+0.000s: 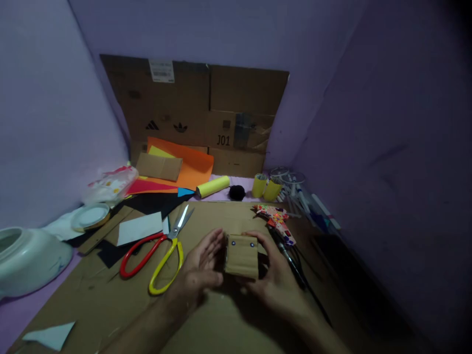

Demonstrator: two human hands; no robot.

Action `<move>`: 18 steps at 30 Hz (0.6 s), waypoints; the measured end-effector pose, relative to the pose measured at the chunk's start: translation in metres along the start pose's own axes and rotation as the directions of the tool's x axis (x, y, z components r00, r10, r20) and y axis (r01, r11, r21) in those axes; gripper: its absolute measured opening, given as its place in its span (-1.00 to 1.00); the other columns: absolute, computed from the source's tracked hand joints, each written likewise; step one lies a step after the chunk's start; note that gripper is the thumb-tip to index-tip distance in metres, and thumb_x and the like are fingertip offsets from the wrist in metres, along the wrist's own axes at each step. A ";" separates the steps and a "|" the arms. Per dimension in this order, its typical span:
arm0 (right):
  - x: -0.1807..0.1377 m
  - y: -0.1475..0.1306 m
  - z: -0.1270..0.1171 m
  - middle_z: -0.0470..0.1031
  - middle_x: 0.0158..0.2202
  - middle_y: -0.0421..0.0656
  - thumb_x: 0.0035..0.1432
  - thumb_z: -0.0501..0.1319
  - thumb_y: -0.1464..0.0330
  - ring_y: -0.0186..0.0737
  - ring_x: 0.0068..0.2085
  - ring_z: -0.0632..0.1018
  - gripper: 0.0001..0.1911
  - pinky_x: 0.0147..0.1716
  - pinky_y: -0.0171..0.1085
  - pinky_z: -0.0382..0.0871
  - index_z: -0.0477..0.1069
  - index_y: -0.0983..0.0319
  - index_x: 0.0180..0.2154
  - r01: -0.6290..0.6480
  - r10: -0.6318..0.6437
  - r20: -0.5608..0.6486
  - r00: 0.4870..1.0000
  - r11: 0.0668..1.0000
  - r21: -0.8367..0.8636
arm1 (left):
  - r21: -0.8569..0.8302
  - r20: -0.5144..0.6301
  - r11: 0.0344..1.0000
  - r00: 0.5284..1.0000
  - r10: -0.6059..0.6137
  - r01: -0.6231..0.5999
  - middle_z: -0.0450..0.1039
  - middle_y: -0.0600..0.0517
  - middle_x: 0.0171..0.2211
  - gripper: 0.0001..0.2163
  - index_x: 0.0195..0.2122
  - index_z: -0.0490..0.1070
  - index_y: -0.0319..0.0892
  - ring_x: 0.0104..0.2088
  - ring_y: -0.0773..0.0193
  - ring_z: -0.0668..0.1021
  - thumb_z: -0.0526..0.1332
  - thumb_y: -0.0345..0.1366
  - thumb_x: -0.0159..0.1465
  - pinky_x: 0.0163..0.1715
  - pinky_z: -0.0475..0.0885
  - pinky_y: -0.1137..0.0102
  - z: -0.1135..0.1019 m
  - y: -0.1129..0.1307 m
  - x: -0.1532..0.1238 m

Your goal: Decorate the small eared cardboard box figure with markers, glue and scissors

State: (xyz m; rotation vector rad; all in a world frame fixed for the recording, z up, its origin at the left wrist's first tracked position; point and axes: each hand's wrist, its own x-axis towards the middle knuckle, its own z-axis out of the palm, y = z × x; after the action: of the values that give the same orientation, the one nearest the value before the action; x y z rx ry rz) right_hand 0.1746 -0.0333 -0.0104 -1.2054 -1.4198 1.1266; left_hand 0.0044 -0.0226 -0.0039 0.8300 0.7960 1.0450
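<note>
A small cardboard box (241, 258) with two dark round dots near its top edge is held up over the cardboard work surface (221, 319). My right hand (275, 273) grips it from the right side, thumb low and fingers behind the far corner. On the other side, my left hand (202, 263) is open, its fingers apart and close to the box's left edge; whether they touch it I cannot tell. Scissors with one red and one yellow handle (165, 263) lie left of my left hand. A patterned glue gun (278, 223) rests just beyond my right hand.
Yellow tubes (214, 187), a black ball (236, 192) and coloured paper (195, 164) lie at the back before an upright cardboard sheet (184, 103). A white pot (37, 260) stands at left. White paper (140, 228) lies beyond the scissors. Walls close in both sides.
</note>
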 end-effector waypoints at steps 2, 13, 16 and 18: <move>-0.002 0.003 0.000 0.36 0.01 -0.04 -0.20 0.40 0.46 -0.04 -0.07 0.52 -0.31 -0.22 -0.18 0.50 0.19 0.15 0.00 0.009 -0.009 -0.015 1.000 1.000 -0.017 | -0.084 -0.079 0.995 0.995 -0.057 0.050 0.39 -0.17 0.10 -0.38 -0.01 0.35 -0.21 0.16 0.00 0.36 0.34 -0.46 -0.19 0.09 0.27 0.27 0.002 0.005 -0.001; -0.007 0.004 0.007 0.32 -0.01 -0.06 -0.10 0.32 0.49 0.02 -0.02 0.48 -0.41 -0.18 -0.12 0.48 0.19 0.10 -0.01 0.161 -0.161 0.009 0.987 0.981 -0.111 | -0.015 -0.186 0.990 0.972 -0.143 0.143 0.55 0.00 -0.38 -0.59 -0.25 0.43 -0.24 -0.40 0.26 0.53 0.40 -0.35 -0.19 -0.36 0.35 0.40 0.012 0.017 0.003; -0.005 0.005 0.006 0.32 -0.02 -0.07 -0.08 0.32 0.47 0.01 -0.02 0.48 -0.41 -0.11 -0.06 0.44 0.19 0.10 0.00 0.198 -0.199 0.006 0.980 0.970 -0.144 | 0.002 -0.212 0.990 0.968 -0.134 0.138 0.54 0.01 -0.39 -0.61 -0.27 0.44 -0.24 -0.39 0.24 0.54 0.39 -0.36 -0.19 -0.37 0.35 0.41 0.014 0.018 0.007; -0.005 0.007 0.006 0.32 -0.02 -0.07 -0.09 0.31 0.48 0.00 -0.04 0.48 -0.41 -0.09 -0.04 0.43 0.20 0.10 0.00 0.227 -0.229 0.005 0.973 0.959 -0.173 | 0.007 -0.223 0.991 0.966 -0.128 0.133 0.54 0.02 -0.40 -0.63 -0.29 0.44 -0.23 -0.40 0.24 0.54 0.38 -0.37 -0.18 -0.38 0.35 0.41 0.016 0.018 0.009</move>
State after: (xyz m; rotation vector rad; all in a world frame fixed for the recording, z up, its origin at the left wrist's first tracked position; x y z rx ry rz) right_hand 0.1702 -0.0376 -0.0185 -1.1311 -1.6254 0.8484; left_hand 0.0137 -0.0124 0.0175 0.6766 1.0395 1.0229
